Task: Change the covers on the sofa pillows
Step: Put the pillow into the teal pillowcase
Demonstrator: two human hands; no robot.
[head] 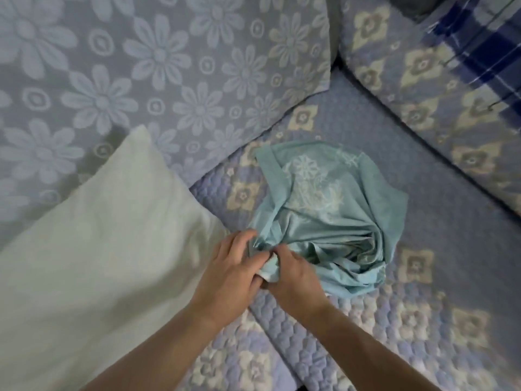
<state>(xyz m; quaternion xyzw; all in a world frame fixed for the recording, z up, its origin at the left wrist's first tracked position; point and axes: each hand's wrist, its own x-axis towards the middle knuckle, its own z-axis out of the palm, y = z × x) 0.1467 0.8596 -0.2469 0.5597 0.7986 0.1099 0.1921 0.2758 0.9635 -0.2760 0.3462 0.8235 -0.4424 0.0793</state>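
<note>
The teal pillow cover is lying crumpled on the sofa seat, bunched into loose folds with a white snowflake-like print showing on its upper part. Both hands are working at its near left edge. The left hand is curling its fingers over a gathered bit of the cloth, and the right hand is pinching the same edge just beside it, thumb and fingers closed on the fabric; the two hands are touching each other there. Exactly how much cloth each is gripping is hidden by the fingers.

Just to the left, a bare white pillow is lying tilted across the seat, its top corner leaning against the back cushion, which is wearing a grey-blue cover with pale daisy shapes. The pillow's right edge is sitting right next to the left hand and close to the teal cover, crowding that side.

The seat itself is wearing a quilted lilac spread with cream flower blocks. On the right a second cushion in the same quilted pattern is resting along the sofa's side, well apart from the cover. A dark blue plaid cloth is lying over that cushion's top right part, blurred and partly cut off by the frame.
</note>
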